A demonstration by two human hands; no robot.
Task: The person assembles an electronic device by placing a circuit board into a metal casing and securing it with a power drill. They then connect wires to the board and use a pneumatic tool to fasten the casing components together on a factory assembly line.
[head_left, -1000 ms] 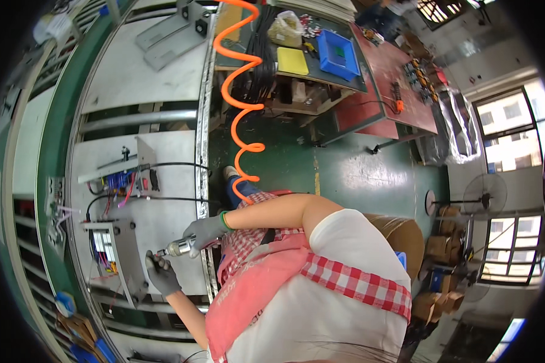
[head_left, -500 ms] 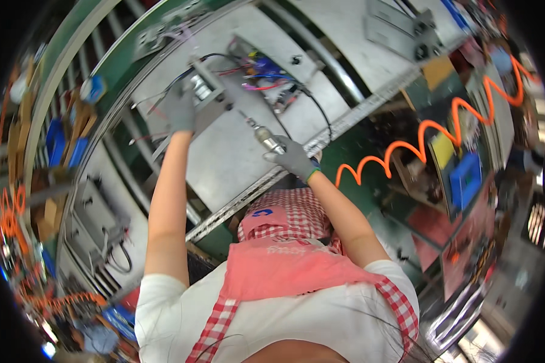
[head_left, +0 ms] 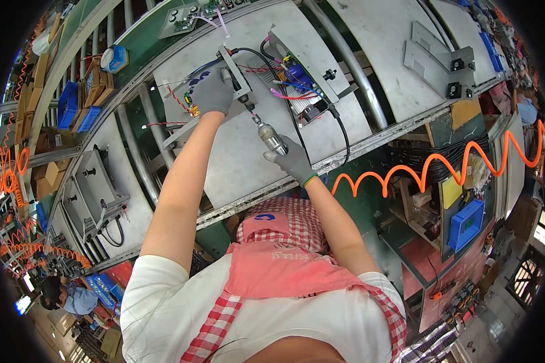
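Observation:
In my gloved right hand (head_left: 290, 160) is a silver power screwdriver (head_left: 272, 139), gripped around its body. Its bit points up and left, at or very near a black fitting (head_left: 248, 105) on the end of a narrow grey metal panel (head_left: 234, 71). My left hand (head_left: 212, 94), also in a grey glove, is closed around the near side of that panel's unit and steadies it; part of the unit is hidden under the palm. Red and black wires and a small circuit board (head_left: 194, 110) stick out beside this hand. Right of it lies an open metal chassis (head_left: 306, 63) with a blue component and coloured wires.
Grey metal plates (head_left: 236, 163) lie on a roller conveyor (head_left: 363, 78). More metal housings stand at the far right (head_left: 433, 60) and left (head_left: 88, 187). An orange coiled hose (head_left: 427, 163) crosses on the right, above a blue bin (head_left: 465, 224). Another person (head_left: 72, 296) is at lower left.
My left hand and the panel have shifted right in the picture, as have the chassis and plates. The screwdriver's bit is now closer to the panel's black fitting.

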